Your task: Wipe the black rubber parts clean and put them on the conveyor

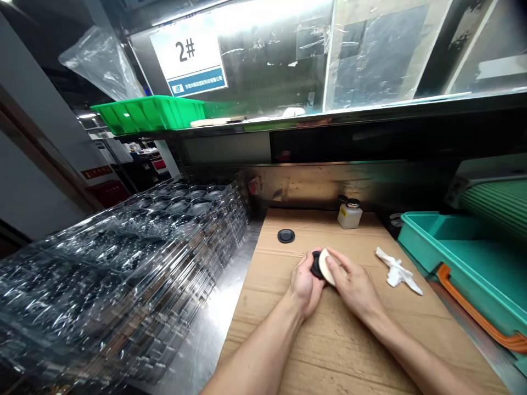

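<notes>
Over a steel desk (224, 323) lies a cardboard sheet (267, 241). At its left side are stacked clear trays (123, 274), and at its right side is a teal bin (453, 258). Higher up is a shelf (370, 112) with a green tray (148, 114). In the middle of the cardboard, the left hand (304, 282) is closed around a black round part (316, 264), and the right hand (354, 288) grips a cream pad (328, 266) against it. Beyond the hands, a black disc (286, 236) lies apart, and a small white bottle (349, 215) stands farther right, with a white cloth (397, 271) beside the right hand.
</notes>
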{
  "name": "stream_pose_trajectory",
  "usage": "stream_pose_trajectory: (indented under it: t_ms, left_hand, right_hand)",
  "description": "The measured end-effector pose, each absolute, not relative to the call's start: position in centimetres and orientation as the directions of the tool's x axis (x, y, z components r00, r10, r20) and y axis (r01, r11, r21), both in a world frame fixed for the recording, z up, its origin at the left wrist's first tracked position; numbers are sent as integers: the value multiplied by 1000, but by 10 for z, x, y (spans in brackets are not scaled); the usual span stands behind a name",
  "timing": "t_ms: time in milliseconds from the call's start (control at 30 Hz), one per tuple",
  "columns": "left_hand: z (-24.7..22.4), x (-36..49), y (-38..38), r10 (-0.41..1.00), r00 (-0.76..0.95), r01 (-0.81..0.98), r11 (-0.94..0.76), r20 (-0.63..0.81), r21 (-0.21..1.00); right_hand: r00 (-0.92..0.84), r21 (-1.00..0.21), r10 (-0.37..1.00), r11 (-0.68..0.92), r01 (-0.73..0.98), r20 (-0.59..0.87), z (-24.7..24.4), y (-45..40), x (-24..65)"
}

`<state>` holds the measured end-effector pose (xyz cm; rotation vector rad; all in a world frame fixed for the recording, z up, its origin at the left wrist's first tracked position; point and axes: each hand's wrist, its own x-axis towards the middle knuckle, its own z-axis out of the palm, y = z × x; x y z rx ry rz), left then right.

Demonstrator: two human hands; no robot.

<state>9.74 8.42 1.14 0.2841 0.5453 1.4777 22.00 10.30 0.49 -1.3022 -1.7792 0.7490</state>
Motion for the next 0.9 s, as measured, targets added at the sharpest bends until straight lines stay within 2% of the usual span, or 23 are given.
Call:
stream_pose_trajectory:
  t_ms: [67,200,300,467,567,733,833,900]
  left_hand:
    - [11,97,84,981,7,-866,102,-192,490]
    - [10,97,85,982,10,-864,103,-187,493]
    - [11,98,84,983,14,-846,108,-181,522]
    - [13,98,82,990,14,-836,90,-141,542]
    - [14,98,82,983,26,-842,118,-179,526]
    - [12,97,84,986,43,-822,127,-162,556]
    - [12,98,84,980,54,-823,151,-190,548]
    - [12,98,84,982,53,-816,147,-181,559]
  right_hand:
    - [-224,-793,940,339,506,259,4,101,218]
    - [-150,-757,950,308,576,272,6,100,217]
    - [-194,-729,935,354,586,297,11,100,217]
    - [-91,-548,967,212,809,239,20,95,215]
    - [-194,-475,954,283,833,227,22,90,211]
    - [-133,-504,965,233,831,227,22,89,206]
    - [-192,-482,962,264,835,195,21,88,206]
    - [-171,-470,968,240,850,185,21,88,208]
